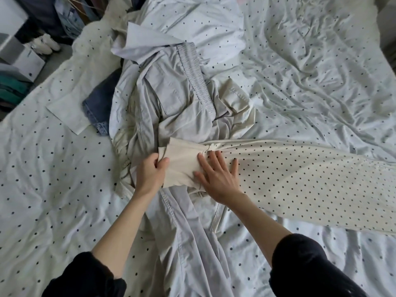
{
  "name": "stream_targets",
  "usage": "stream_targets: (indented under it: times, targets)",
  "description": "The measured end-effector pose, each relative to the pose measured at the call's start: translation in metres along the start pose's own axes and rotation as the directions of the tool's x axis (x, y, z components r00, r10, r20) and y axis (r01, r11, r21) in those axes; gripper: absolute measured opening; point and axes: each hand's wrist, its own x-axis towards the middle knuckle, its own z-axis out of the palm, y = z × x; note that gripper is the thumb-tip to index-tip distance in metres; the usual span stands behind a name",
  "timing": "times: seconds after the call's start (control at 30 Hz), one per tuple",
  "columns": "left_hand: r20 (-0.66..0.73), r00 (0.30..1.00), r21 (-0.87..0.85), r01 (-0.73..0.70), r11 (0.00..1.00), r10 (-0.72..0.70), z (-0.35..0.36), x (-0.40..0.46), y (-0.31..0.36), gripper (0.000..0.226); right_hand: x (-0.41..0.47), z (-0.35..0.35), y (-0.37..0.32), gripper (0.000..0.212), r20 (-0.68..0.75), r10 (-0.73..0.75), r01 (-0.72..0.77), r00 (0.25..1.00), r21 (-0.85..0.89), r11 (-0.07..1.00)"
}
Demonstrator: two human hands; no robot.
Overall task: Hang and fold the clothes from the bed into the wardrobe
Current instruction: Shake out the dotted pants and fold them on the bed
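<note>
A: On the bed (53,189), mid-frame, a cream cloth (182,166) is being handled. Its left edge is pinched between thumb and curled fingers of the left hand (151,174).

B: Right hand?

A: The right hand (218,179) is laid flat on the cloth, fingers straight and spread. Nothing is gripped by it.

B: What's the cloth attached to?

A: It runs into a cream dotted garment (310,185) stretched out to the right. Possibly a cuff or hem; the join is bunched, so it cannot be told.

B: Other clothes?

A: A grey garment with an elastic waistband (171,99) is heaped just behind the hands, touching the cloth. Jeans (100,103) are seen to its left, partly covered. Black sleeves (300,260) are worn on both arms.
</note>
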Motion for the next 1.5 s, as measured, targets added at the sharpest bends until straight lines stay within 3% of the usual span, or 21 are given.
stream_targets:
  times: [0.1,0.17,0.23,0.33,0.43,0.5,0.53,0.57,0.63,0.7,0.73,0.8,0.87,0.93,1.0,1.07,1.2,1.27,1.3,1.4,1.5]
  targets:
    - [-0.053,0.998,-0.12,-0.042,0.992,0.036,0.0,-0.01,0.026,0.035,-0.01,-0.014,0.008,0.049,-0.124,-0.002,0.044,0.992,0.341,0.939]
    - [-0.038,0.997,-0.207,-0.08,0.975,0.074,0.003,-0.014,0.052,0.031,-0.025,-0.027,0.017,0.042,-0.163,0.151,0.0,0.975,0.681,0.732]
    - [0.041,0.984,-0.221,-0.16,0.962,0.173,0.019,-0.026,0.086,0.023,-0.045,-0.045,0.038,0.043,-0.113,0.342,-0.069,0.933,0.876,0.477]
    - [0.183,0.938,-0.179,-0.263,0.948,0.294,0.065,-0.048,0.123,0.021,-0.064,-0.065,0.07,0.05,-0.06,0.515,-0.039,0.855,0.983,0.178]
    - [0.356,0.875,-0.022,-0.344,0.939,0.329,0.128,-0.061,0.132,0.015,-0.082,-0.074,0.103,0.053,-0.048,0.586,-0.035,0.809,0.991,0.129]
    - [0.562,0.785,0.087,-0.369,0.925,0.26,0.162,-0.068,0.127,0.032,-0.09,-0.071,0.121,0.05,-0.04,0.598,-0.065,0.801,0.986,0.154]
    - [0.591,0.768,0.1,-0.376,0.921,0.249,0.165,-0.069,0.123,0.034,-0.089,-0.068,0.124,0.045,-0.065,0.607,-0.085,0.792,0.973,0.215]
    - [0.557,0.783,0.076,-0.38,0.922,0.277,0.168,-0.071,0.123,0.032,-0.09,-0.064,0.13,0.039,-0.132,0.624,-0.108,0.77,0.937,0.331]
    - [0.33,0.881,-0.001,-0.358,0.934,0.338,0.15,-0.065,0.119,0.023,-0.086,-0.055,0.127,0.031,-0.354,0.561,-0.136,0.749,0.746,0.652]
    - [0.125,0.95,0.017,-0.29,0.957,0.286,0.135,-0.047,0.106,0.022,-0.082,-0.044,0.121,0.029,-0.534,0.337,-0.045,0.776,0.485,0.873]
    - [0.107,0.97,0.057,-0.225,0.973,0.219,0.127,-0.037,0.097,0.024,-0.078,-0.037,0.117,0.03,-0.582,0.225,0.009,0.781,0.371,0.929]
    - [0.192,0.981,0.017,-0.019,1.0,0.015,0.117,-0.023,0.084,0.031,-0.073,-0.026,0.11,0.032,-0.564,0.049,0.077,0.824,0.197,0.977]
    - [0.378,0.909,-0.154,0.25,0.956,-0.177,0.111,-0.019,0.079,0.027,-0.071,-0.017,0.104,0.035,-0.47,0.013,0.061,0.883,0.143,0.988]
    - [0.509,0.82,-0.163,0.39,0.906,-0.261,0.107,-0.015,0.08,0.017,-0.072,-0.008,0.106,0.034,-0.427,0.041,0.013,0.903,0.123,0.992]
    - [0.546,0.791,-0.079,0.378,0.923,-0.277,0.106,-0.008,0.08,0.008,-0.072,-0.006,0.111,0.034,-0.396,0.036,0.005,0.917,0.101,0.995]
    - [0.52,0.812,-0.033,0.327,0.944,-0.263,0.109,-0.004,0.085,0.012,-0.072,-0.01,0.115,0.039,-0.334,0.035,0.001,0.942,0.107,0.994]
    - [0.46,0.865,-0.132,0.287,0.949,-0.198,0.108,-0.017,0.103,0.015,-0.072,-0.02,0.116,0.05,-0.218,0.075,-0.005,0.973,0.309,0.951]
    - [0.468,0.868,-0.17,0.274,0.947,-0.167,0.103,-0.031,0.12,0.019,-0.072,-0.033,0.114,0.047,-0.191,0.154,-0.027,0.969,0.541,0.84]
    - [0.469,0.87,-0.168,0.254,0.952,-0.15,0.101,-0.037,0.129,0.016,-0.073,-0.041,0.114,0.043,-0.136,0.216,-0.066,0.967,0.684,0.727]
    - [0.439,0.895,-0.145,0.153,0.977,-0.075,0.112,-0.06,0.169,0.015,-0.081,-0.073,0.131,0.034,0.096,0.304,-0.153,0.948,0.974,0.17]
    - [0.429,0.903,-0.108,0.025,0.994,0.024,0.149,-0.082,0.208,0.017,-0.094,-0.092,0.171,0.034,0.233,0.286,-0.165,0.929,0.956,-0.243]
